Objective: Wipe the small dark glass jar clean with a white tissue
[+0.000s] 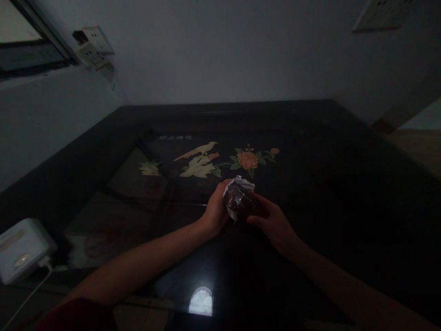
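Above the middle of the dark glossy tabletop [303, 257] is a small clear glass [238, 196], tilted so its open end or base faces me; which of the two I cannot tell. A crumpled white tissue or cloth [248, 185] lies around its far and left sides. My left hand [217, 209] is closed around the left side, with the white material between palm and glass. On the right, my right hand [270, 218] grips the glass with curled fingers and thumb, partly lost in shadow.
The tabletop bears a flower-and-bird picture [206, 161]. At the left edge stands a white box-shaped device [25, 248] with a white cable [32, 292]. Wall sockets [94, 46] are at the back left, and another socket panel [382, 16] is at the upper right.
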`<state>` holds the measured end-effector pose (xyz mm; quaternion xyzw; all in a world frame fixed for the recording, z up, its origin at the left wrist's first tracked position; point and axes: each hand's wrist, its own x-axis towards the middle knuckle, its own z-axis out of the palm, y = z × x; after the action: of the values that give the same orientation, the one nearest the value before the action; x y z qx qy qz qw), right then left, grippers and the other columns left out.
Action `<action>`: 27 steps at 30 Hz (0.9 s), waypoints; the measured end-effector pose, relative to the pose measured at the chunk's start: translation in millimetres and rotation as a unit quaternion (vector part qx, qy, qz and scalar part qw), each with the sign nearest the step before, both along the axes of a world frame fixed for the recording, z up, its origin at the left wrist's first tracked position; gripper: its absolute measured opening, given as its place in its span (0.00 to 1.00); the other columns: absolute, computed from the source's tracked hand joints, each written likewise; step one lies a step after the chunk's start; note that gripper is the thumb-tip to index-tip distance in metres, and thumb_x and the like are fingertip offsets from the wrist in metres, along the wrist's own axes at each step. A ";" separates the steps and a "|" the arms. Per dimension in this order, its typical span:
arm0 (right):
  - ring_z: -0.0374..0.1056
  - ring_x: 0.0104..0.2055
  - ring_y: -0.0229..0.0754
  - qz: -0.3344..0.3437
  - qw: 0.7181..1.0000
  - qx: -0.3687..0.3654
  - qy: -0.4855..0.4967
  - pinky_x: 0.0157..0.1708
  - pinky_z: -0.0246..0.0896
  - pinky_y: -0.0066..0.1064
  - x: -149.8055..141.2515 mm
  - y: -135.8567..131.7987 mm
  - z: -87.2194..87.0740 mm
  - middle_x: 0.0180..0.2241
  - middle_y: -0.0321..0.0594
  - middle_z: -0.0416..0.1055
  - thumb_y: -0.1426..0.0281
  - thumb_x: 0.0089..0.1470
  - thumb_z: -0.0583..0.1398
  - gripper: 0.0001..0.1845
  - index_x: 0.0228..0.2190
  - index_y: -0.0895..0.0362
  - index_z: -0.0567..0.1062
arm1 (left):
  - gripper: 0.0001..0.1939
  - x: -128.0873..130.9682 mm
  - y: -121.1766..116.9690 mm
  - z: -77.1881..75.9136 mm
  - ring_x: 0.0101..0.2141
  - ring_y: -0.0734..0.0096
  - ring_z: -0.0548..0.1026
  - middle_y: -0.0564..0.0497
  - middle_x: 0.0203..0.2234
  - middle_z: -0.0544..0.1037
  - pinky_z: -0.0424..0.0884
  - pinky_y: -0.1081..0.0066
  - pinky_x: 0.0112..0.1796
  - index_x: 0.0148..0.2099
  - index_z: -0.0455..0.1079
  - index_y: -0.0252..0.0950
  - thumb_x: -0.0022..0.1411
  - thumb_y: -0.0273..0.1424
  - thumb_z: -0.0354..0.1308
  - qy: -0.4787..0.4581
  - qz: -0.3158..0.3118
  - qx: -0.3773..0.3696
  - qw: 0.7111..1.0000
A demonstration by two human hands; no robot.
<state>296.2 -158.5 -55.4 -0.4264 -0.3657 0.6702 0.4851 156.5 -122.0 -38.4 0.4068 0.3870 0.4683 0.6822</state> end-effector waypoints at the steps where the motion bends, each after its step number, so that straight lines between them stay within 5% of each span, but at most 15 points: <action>1: 0.74 0.47 0.51 -0.001 1.000 -0.002 -0.006 0.52 0.64 0.45 -0.1 0.1 1.2 0.42 0.39 0.79 0.74 0.27 0.73 0.34 0.43 0.52 0.77 | 0.18 -0.5 -1.2 -0.1 0.40 0.62 0.76 0.47 0.35 0.79 0.71 0.64 0.44 0.39 0.71 0.33 0.63 0.39 0.45 0.002 0.012 0.015 1.000; 10: 0.72 0.47 0.51 -0.004 1.000 0.003 -0.014 0.51 0.63 0.44 -1.1 0.0 0.8 0.42 0.39 0.78 0.72 0.27 0.73 0.33 0.41 0.53 0.76 | 0.20 -8.9 -9.4 8.3 0.43 0.65 0.74 0.44 0.44 0.77 0.69 0.66 0.45 0.46 0.70 0.33 0.70 0.38 0.40 0.150 0.038 0.274 0.949; 13: 0.72 0.45 0.49 -0.002 1.000 0.014 -0.025 0.50 0.63 0.42 -0.9 -0.7 -0.5 0.40 0.37 0.78 0.72 0.28 0.73 0.29 0.38 0.53 0.77 | 0.17 -10.9 -7.2 8.8 0.48 0.65 0.73 0.44 0.45 0.76 0.67 0.63 0.49 0.45 0.70 0.35 0.70 0.35 0.41 0.218 0.033 0.416 0.882; 16: 0.72 0.41 0.47 -0.004 0.999 0.022 -0.037 0.46 0.65 0.40 -1.1 -1.6 0.8 0.35 0.35 0.78 0.70 0.30 0.73 0.25 0.36 0.53 0.77 | 0.13 -13.5 -1.9 9.0 0.49 0.64 0.71 0.44 0.45 0.76 0.68 0.60 0.50 0.48 0.69 0.36 0.67 0.31 0.46 0.295 0.008 0.545 0.784; 20: 0.72 0.37 0.45 -0.004 0.999 0.019 -0.050 0.41 0.66 0.37 -2.2 -2.5 4.8 0.31 0.33 0.76 0.69 0.30 0.73 0.23 0.34 0.53 0.77 | 0.13 -16.4 4.0 11.0 0.50 0.62 0.71 0.42 0.46 0.76 0.67 0.57 0.52 0.51 0.66 0.34 0.64 0.28 0.49 0.355 -0.019 0.641 0.680; 23: 0.72 0.39 0.46 -0.006 0.999 0.020 -0.046 0.43 0.66 0.38 -2.7 -3.0 6.4 0.34 0.34 0.78 0.70 0.30 0.73 0.24 0.34 0.53 0.76 | 0.12 -16.9 4.4 14.4 0.49 0.63 0.72 0.43 0.45 0.76 0.68 0.59 0.51 0.49 0.67 0.35 0.64 0.28 0.49 0.361 -0.029 0.623 0.694; 27: 0.72 0.46 0.50 -0.005 0.999 0.023 -0.035 0.48 0.64 0.41 -2.1 -3.1 4.4 0.41 0.37 0.78 0.71 0.32 0.72 0.28 0.40 0.52 0.76 | 0.10 -16.0 2.8 17.5 0.47 0.65 0.73 0.44 0.43 0.76 0.69 0.63 0.48 0.45 0.69 0.35 0.65 0.28 0.48 0.330 -0.034 0.542 0.772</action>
<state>294.2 -161.6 -51.0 -0.4402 -0.3956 0.6441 0.4847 140.5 -119.2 -20.9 0.8513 0.2568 0.4142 0.1945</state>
